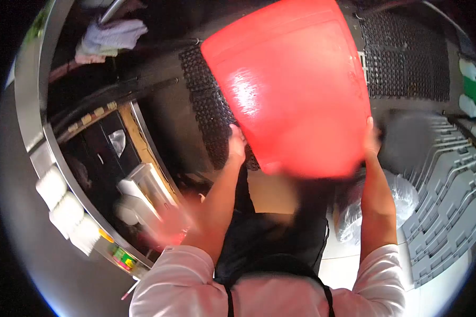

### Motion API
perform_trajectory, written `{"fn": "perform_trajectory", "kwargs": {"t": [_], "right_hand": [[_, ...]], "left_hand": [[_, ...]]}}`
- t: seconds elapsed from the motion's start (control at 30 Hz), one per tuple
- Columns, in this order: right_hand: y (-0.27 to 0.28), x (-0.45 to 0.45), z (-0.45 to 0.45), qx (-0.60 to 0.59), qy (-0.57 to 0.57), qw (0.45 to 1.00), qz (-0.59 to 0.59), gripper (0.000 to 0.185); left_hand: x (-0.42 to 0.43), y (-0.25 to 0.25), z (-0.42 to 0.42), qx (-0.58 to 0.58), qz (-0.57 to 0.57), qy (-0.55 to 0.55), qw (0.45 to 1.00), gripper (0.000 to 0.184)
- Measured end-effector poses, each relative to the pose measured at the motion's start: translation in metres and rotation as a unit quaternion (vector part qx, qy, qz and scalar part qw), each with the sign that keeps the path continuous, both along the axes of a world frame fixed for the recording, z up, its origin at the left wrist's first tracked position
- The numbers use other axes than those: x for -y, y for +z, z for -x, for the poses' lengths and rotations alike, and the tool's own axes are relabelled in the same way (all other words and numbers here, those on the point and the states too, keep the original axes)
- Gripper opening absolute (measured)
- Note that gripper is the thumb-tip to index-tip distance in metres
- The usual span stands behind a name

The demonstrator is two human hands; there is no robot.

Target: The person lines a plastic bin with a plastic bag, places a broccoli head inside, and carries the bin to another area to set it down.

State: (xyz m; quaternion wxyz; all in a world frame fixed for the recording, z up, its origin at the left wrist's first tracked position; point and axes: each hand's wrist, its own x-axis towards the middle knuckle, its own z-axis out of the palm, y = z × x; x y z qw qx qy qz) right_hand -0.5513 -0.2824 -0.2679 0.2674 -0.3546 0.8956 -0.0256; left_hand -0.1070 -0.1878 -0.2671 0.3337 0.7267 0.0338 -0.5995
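A large red plastic container point(301, 95) with a smooth, glossy surface fills the upper middle, held out in front of my body and tilted. My left hand point(237, 143) grips its left edge near the lower corner. On the opposite edge, my right hand point(372, 138) is wrapped round the side, partly blurred. The fingers of both hands pass behind the container and are largely hidden. Whatever lies on its far side cannot be seen.
Black perforated rubber mats point(407, 55) lie on the floor. Grey stacked plastic crates point(449, 195) and a plastic-wrapped bundle point(404, 193) stand at right. Along the left runs a metal counter point(50, 142) with white stacks point(66, 206). Cloths point(111, 37) hang at upper left.
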Motion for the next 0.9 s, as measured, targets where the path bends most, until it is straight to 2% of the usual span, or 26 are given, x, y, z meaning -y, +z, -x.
{"fn": "perform_trajectory", "kwargs": {"t": [0.03,0.13,0.17,0.27,0.3,0.33,0.37,0.4,0.43,0.47,0.53,0.57,0.6,0.67,0.73,0.8,0.9], "right_hand": [[-0.002,-0.003,-0.001,-0.009,0.027,0.998,0.05,0.083],[0.028,0.009,-0.015,0.028,0.036,0.999,0.0,0.084],[-0.018,-0.008,0.01,0.033,0.013,0.999,0.02,0.085],[0.001,0.003,0.002,0.089,0.042,0.994,0.036,0.076],[0.008,0.019,0.002,0.09,0.098,0.991,-0.011,0.072],[0.031,0.041,-0.023,0.146,0.11,0.983,0.026,0.072],[0.023,0.056,-0.032,0.192,0.088,0.974,0.088,0.073],[-0.007,0.073,-0.028,0.222,0.081,0.967,0.096,0.08],[0.027,0.103,-0.061,0.148,0.057,0.987,0.012,0.092],[0.034,0.124,-0.07,0.044,0.051,0.995,-0.078,0.103],[0.027,0.126,-0.067,0.038,0.025,0.995,-0.086,0.103],[0.038,0.125,-0.07,0.053,0.02,0.996,-0.072,0.102],[0.036,0.128,-0.067,0.063,0.028,0.994,-0.084,0.102],[0.037,0.132,-0.064,0.058,0.006,0.993,-0.101,0.101],[0.047,0.139,-0.061,0.086,-0.013,0.989,-0.118,0.097],[0.038,0.141,-0.053,0.103,-0.01,0.985,-0.135,0.097],[0.033,0.144,-0.042,0.134,-0.022,0.982,-0.133,0.097]], "left_hand": [[-0.012,-0.004,0.002,0.007,-0.009,0.007,1.0,0.075],[-0.047,-0.007,0.007,0.03,-0.004,0.023,0.999,0.068],[-0.057,-0.012,0.009,0.052,-0.007,0.007,0.999,0.066],[-0.064,-0.029,0.018,0.14,0.056,0.006,0.989,0.058],[-0.059,-0.028,0.015,0.156,0.056,-0.003,0.986,0.057],[-0.048,-0.022,0.01,0.175,0.056,-0.013,0.983,0.057],[-0.034,-0.017,0.004,0.164,0.06,0.011,0.985,0.057],[-0.017,-0.012,-0.001,0.152,0.064,0.032,0.986,0.057],[0.0,-0.005,-0.006,0.15,0.055,0.02,0.987,0.06],[0.019,-0.004,-0.011,0.148,0.05,0.008,0.988,0.064],[0.037,-0.031,-0.028,0.166,0.016,-0.041,0.985,0.069],[0.057,-0.01,-0.014,0.189,-0.021,-0.04,0.981,0.083],[0.072,0.005,0.0,0.181,-0.035,0.003,0.983,0.085],[0.066,-0.025,-0.005,0.15,-0.017,0.048,0.987,0.087],[0.073,-0.02,0.002,0.193,-0.067,0.014,0.979,0.098],[0.088,-0.003,0.02,0.218,-0.108,0.025,0.97,0.1],[0.094,0.0,0.033,0.226,-0.1,0.045,0.968,0.102]]}}
